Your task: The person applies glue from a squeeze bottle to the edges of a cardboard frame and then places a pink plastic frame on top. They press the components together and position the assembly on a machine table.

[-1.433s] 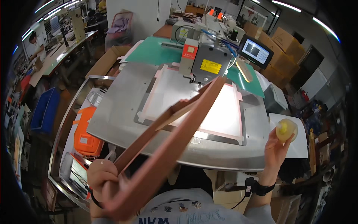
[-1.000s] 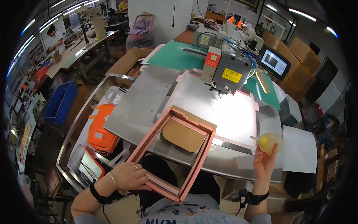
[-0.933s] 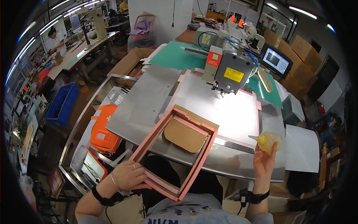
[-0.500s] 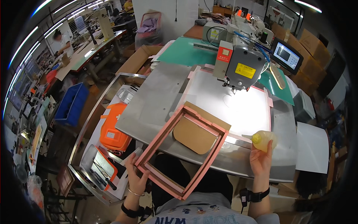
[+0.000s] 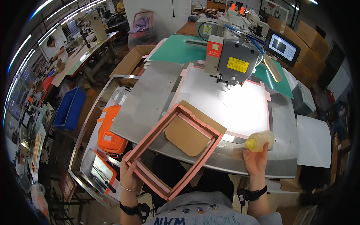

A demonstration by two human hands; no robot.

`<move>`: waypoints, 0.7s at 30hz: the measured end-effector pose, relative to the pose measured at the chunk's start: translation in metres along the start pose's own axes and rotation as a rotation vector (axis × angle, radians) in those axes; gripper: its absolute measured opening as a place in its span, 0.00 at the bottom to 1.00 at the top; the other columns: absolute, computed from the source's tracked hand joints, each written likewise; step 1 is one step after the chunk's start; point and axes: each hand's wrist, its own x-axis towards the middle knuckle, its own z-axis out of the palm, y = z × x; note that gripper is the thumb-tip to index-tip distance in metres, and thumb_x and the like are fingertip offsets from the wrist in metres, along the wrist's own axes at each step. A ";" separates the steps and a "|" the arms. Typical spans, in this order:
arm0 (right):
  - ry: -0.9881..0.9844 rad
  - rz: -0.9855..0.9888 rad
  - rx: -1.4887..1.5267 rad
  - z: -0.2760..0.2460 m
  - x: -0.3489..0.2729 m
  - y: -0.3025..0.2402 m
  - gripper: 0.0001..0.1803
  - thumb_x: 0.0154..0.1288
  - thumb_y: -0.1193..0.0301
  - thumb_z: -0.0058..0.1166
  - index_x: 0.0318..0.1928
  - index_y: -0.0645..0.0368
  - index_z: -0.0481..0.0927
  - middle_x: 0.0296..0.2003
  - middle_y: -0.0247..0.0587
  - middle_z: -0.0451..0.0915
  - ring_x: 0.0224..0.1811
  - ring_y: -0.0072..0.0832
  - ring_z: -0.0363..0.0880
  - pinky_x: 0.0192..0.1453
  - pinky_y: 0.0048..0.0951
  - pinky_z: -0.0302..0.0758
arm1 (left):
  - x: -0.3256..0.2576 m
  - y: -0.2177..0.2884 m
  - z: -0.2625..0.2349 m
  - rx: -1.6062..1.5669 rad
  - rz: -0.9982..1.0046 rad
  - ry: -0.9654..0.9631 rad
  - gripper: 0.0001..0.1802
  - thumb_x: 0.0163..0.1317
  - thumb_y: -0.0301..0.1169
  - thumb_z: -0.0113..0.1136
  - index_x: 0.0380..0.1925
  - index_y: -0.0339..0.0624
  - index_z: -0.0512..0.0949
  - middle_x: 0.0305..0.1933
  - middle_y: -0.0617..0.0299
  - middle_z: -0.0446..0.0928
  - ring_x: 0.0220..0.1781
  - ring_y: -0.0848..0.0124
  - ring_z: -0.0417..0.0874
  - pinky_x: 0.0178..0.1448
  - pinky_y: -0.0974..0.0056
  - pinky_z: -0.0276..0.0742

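My left hand (image 5: 129, 174) grips the near left corner of a pink rectangular frame (image 5: 194, 165). This open-centred frame tilts over my lap, its far end above the front of the grey metal work table (image 5: 140, 105). A brown cardboard piece (image 5: 187, 139) with rounded corners shows through its opening. Fingers wrapped around it, my right hand (image 5: 256, 160) holds a translucent squeeze bottle (image 5: 265, 139) with a yellow cap over the table's front right edge. The bottle's thin nozzle points left. Beyond, a white sheet (image 5: 198, 84) edged in pink lies under the sewing machine head (image 5: 237, 52).
Left of the table, a metal-edged tray (image 5: 83, 144) holds an orange case (image 5: 111, 131) and an orange-rimmed box with tools. A screen (image 5: 282, 47) stands at the back right near stacked cartons (image 5: 309, 43). A blue crate (image 5: 70, 108) sits farther left; someone works beyond it.
My left hand has closed more fully around the frame's corner. The frame has shifted slightly left, and the bottle has come a little nearer and left. The whole view has also shifted.
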 end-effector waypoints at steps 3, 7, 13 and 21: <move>-0.004 0.003 0.002 -0.001 0.002 0.002 0.25 0.61 0.55 0.51 0.55 0.53 0.65 0.50 0.38 0.71 0.51 0.32 0.71 0.45 0.31 0.74 | 0.016 -0.004 -0.022 -0.069 -0.049 -0.036 0.30 0.53 0.28 0.57 0.57 0.34 0.60 0.46 0.58 0.70 0.48 0.69 0.71 0.55 0.67 0.66; -0.006 -0.005 0.001 0.000 0.002 0.003 0.25 0.61 0.55 0.50 0.55 0.53 0.65 0.50 0.38 0.71 0.52 0.33 0.71 0.49 0.32 0.72 | 0.030 -0.006 -0.029 -0.134 -0.066 -0.013 0.31 0.56 0.34 0.58 0.57 0.35 0.60 0.49 0.58 0.70 0.48 0.69 0.72 0.53 0.66 0.70; 0.010 -0.007 -0.014 -0.002 0.002 0.002 0.25 0.61 0.54 0.50 0.54 0.53 0.66 0.50 0.38 0.71 0.52 0.33 0.70 0.50 0.33 0.72 | 0.039 -0.011 -0.037 -0.087 -0.099 0.067 0.22 0.62 0.38 0.52 0.52 0.36 0.66 0.43 0.59 0.74 0.43 0.71 0.76 0.48 0.67 0.74; -0.006 -0.007 -0.015 -0.003 0.002 0.003 0.25 0.61 0.55 0.51 0.55 0.53 0.66 0.50 0.37 0.72 0.52 0.32 0.71 0.50 0.34 0.72 | 0.015 -0.003 -0.030 0.061 -0.054 0.139 0.27 0.59 0.35 0.53 0.56 0.35 0.61 0.50 0.58 0.70 0.50 0.70 0.72 0.53 0.67 0.68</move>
